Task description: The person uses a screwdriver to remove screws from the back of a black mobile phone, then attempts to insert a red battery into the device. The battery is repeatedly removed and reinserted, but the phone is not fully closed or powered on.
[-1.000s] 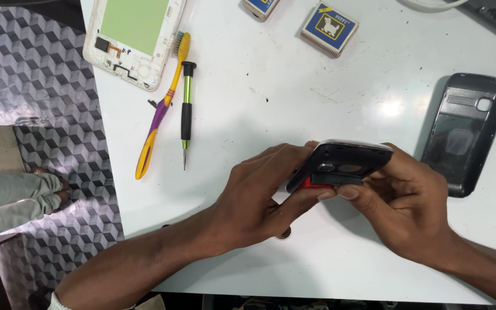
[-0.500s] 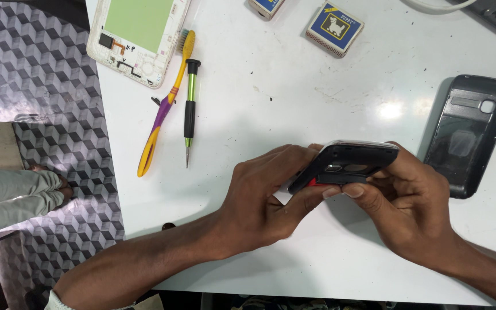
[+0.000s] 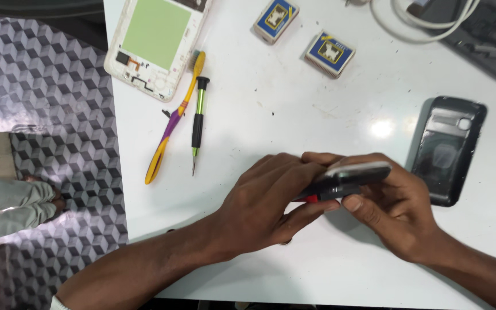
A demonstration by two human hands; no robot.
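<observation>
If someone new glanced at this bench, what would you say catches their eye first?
Probably the left hand and right hand gripping a small dark phone edge-on at the centre of the white table. Next, the yellow-and-purple toothbrush and green screwdriver lying side by side at upper left.

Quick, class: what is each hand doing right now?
Left hand: closed on the small black phone.
Right hand: closed on the same phone.

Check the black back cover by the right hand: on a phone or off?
Off. The black back cover lies loose on the white table, apart from the phone held edge-on between the left hand and right hand.
</observation>
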